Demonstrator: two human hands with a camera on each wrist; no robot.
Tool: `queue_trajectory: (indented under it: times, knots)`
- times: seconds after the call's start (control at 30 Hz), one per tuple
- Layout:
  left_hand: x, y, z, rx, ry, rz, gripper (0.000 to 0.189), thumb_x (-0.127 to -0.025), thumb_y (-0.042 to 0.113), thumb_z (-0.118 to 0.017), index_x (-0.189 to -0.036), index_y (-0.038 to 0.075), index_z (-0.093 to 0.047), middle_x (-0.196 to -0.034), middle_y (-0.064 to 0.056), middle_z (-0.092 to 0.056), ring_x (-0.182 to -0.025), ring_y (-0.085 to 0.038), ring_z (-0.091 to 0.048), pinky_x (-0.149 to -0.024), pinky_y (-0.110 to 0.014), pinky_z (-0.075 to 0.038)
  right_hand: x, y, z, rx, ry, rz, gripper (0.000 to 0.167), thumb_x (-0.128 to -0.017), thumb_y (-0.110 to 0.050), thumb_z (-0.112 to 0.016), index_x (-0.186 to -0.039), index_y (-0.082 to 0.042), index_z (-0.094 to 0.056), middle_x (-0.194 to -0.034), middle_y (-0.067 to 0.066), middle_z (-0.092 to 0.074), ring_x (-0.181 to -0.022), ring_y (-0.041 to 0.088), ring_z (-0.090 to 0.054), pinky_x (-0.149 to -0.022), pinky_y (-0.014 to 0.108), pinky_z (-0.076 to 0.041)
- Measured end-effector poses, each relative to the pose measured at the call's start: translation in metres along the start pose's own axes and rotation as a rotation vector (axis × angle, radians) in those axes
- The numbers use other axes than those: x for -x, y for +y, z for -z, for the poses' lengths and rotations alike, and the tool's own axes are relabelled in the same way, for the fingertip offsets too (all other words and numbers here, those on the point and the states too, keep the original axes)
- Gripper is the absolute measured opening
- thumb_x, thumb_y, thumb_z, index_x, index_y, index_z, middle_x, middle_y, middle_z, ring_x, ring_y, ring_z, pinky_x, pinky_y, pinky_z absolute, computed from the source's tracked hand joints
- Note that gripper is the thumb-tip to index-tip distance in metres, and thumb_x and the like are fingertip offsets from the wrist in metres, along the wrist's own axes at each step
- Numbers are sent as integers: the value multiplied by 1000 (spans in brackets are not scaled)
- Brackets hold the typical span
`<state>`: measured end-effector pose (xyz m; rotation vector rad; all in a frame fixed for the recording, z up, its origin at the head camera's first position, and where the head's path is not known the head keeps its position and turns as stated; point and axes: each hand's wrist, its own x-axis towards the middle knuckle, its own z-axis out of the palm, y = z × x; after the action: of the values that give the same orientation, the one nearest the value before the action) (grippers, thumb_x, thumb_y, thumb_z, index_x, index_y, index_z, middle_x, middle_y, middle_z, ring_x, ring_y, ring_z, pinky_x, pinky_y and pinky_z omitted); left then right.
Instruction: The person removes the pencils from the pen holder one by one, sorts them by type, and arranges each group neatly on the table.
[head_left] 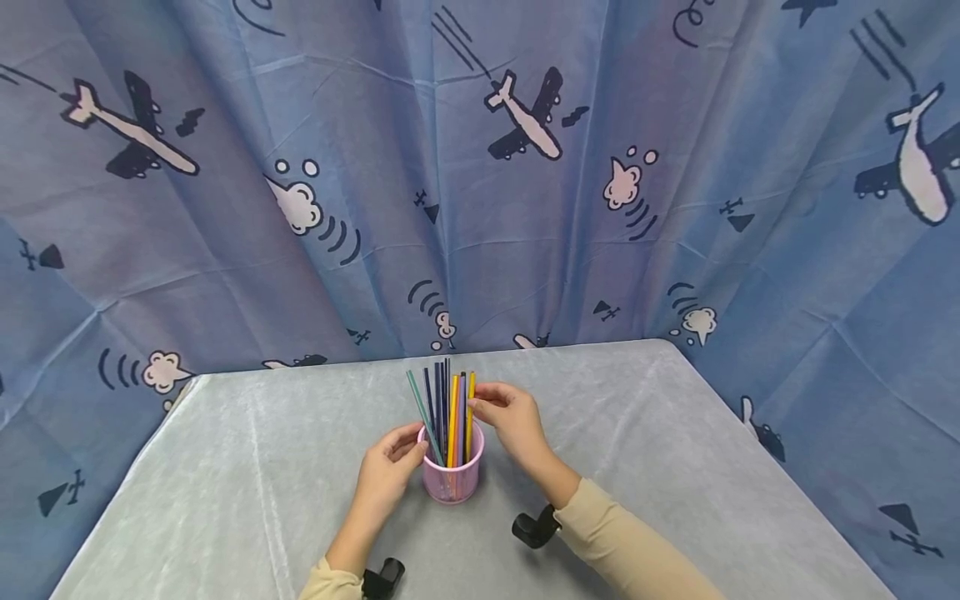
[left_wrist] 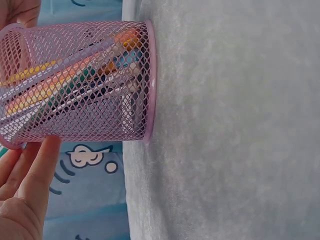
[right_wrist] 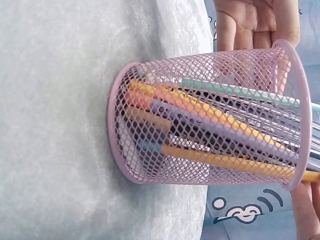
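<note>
A pink mesh pencil cup (head_left: 450, 487) stands upright, filled with several slim pencils in navy, yellow, purple, orange and teal. My left hand (head_left: 386, 467) rests on the cup's left side near its rim, the thumb toward the front. In the left wrist view, straight fingers (left_wrist: 42, 165) touch the mesh. Across the cup, my right hand (head_left: 513, 417) pinches the upper part of a yellow pencil (right_wrist: 225, 161) between thumb and fingers. That pencil leans by the right side of the rim, its lower end inside the cup. A teal pencil (head_left: 420, 404) leans out at the left.
The cup stands on a table with a pale grey cloth (head_left: 225, 475). Behind hangs a blue curtain (head_left: 480, 208) printed with airplanes. Black wrist cameras (head_left: 534, 527) sit on both forearms, below beige sleeves (head_left: 615, 533).
</note>
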<state>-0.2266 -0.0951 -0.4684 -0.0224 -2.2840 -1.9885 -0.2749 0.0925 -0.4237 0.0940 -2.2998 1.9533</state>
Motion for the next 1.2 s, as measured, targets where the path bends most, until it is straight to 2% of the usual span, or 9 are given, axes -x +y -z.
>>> queue_trajectory:
  times: [0.23, 0.57, 1.2]
  knots:
    - [1, 0, 0, 11, 4, 0, 35, -94, 9, -65, -127, -3, -63, -127, -22, -66, -115, -31, -65, -89, -13, -52, -2, -3, -2, -53, 6, -4, 23, -89, -3, -71, -108, 9, -69, -105, 24, -71, -88, 17, -71, -80, 29, -63]
    - [2, 2, -2, 21, 5, -5, 36, -94, 10, -65, -127, -4, -63, -127, -22, -66, -115, -30, -65, -90, -13, -53, -5, -15, 6, -71, 34, 26, 22, -89, 0, -70, -109, 10, -68, -104, 26, -71, -89, 17, -72, -80, 26, -63]
    - [4, 4, -1, 30, -8, -25, 38, -96, 11, -64, -129, -7, -60, -129, -24, -64, -116, -32, -64, -91, -16, -54, -8, -49, 29, -130, 60, 92, 24, -90, -3, -70, -112, 8, -68, -105, 23, -72, -83, 5, -72, -80, 25, -62]
